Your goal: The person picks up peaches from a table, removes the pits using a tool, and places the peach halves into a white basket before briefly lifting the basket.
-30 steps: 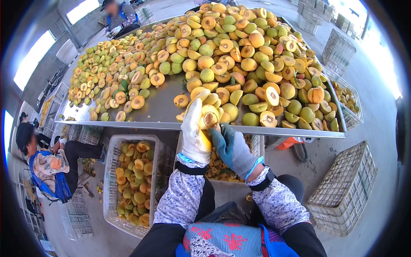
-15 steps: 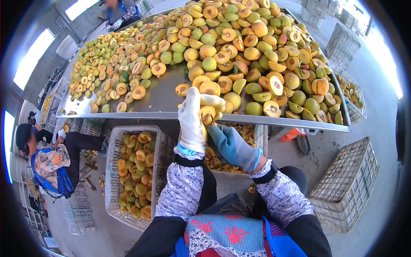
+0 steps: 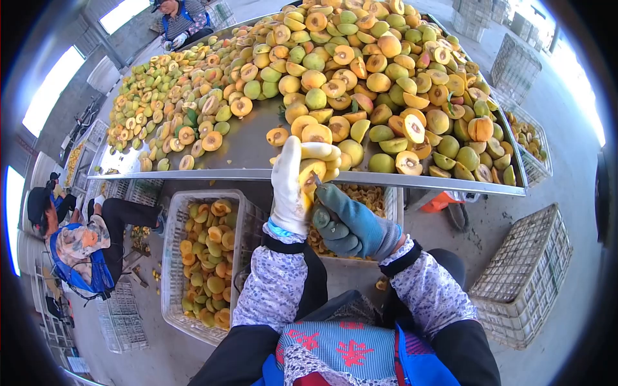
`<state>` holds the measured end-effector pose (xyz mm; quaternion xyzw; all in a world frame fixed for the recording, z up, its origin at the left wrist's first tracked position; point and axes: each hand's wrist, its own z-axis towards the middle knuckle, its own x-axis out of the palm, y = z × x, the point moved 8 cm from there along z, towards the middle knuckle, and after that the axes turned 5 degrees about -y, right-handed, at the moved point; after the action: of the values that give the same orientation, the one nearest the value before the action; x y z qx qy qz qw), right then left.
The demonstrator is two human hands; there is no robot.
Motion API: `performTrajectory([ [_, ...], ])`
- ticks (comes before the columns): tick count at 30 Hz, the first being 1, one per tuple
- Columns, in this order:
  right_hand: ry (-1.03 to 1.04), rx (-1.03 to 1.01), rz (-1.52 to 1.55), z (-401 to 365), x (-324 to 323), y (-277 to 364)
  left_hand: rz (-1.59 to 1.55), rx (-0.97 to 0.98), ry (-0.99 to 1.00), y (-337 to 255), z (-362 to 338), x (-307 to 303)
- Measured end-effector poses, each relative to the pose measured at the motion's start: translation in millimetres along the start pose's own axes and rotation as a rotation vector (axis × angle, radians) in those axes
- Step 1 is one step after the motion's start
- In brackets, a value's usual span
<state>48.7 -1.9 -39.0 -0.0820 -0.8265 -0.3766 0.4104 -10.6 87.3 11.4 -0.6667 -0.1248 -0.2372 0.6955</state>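
My left hand (image 3: 291,186), in a white glove, is closed around a halved yellow fruit (image 3: 310,177) with its cut face toward me. My right hand (image 3: 351,220), in a blue-grey glove, has its fingers curled round a small dark tool (image 3: 316,179), whose tip touches the fruit's middle. Most of the tool is hidden by the glove. Both hands are just over the near edge of a metal table (image 3: 257,122) heaped with halved yellow-green fruits.
A crate (image 3: 241,241) of fruit halves stands below left, and another crate (image 3: 394,209) of small pieces lies under my hands. Upturned crates (image 3: 521,276) are at the right. One person (image 3: 80,248) sits at the left, another (image 3: 182,22) works at the far table corner.
My right hand has turned, its curled fingers now showing, and the tool is at the fruit's cut face. The fruit's cut face is more visible in my left hand.
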Motion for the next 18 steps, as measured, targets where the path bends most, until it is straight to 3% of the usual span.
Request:
performTrajectory([
  [3,-0.263,-0.175,-0.504,-16.5,6.2,19.8,0.290,0.009,0.064,-0.6,2.7,-0.4],
  [4,-0.299,-0.160,-0.500,-16.0,3.5,17.7,0.396,0.002,0.088,-0.3,3.2,1.6],
  [6,-0.370,-0.133,-0.486,-13.8,-4.4,12.1,0.273,-0.030,0.192,0.5,1.4,12.0],
  [9,0.164,0.046,-0.005,-10.9,11.7,-8.5,-0.200,-0.116,0.449,12.1,2.2,14.7],
  [12,0.158,-0.021,0.028,-3.0,3.5,-8.1,-0.242,-0.098,0.252,11.4,8.6,14.8],
  [14,-0.180,-0.082,-0.448,-2.6,-22.4,-2.7,-0.202,-0.046,-0.134,7.1,18.3,-26.0],
  [16,-0.437,-0.219,-0.881,2.3,-55.2,-7.1,-0.345,0.028,-0.316,-16.3,24.8,-74.3],
  [17,-0.587,-0.350,-1.349,-4.2,-64.6,0.6,-0.182,0.109,-0.414,-41.9,13.8,-95.8],
  [18,-0.609,-0.350,-1.403,-8.7,-65.2,-0.8,0.122,0.134,-0.483,-67.6,0.3,-114.0],
])
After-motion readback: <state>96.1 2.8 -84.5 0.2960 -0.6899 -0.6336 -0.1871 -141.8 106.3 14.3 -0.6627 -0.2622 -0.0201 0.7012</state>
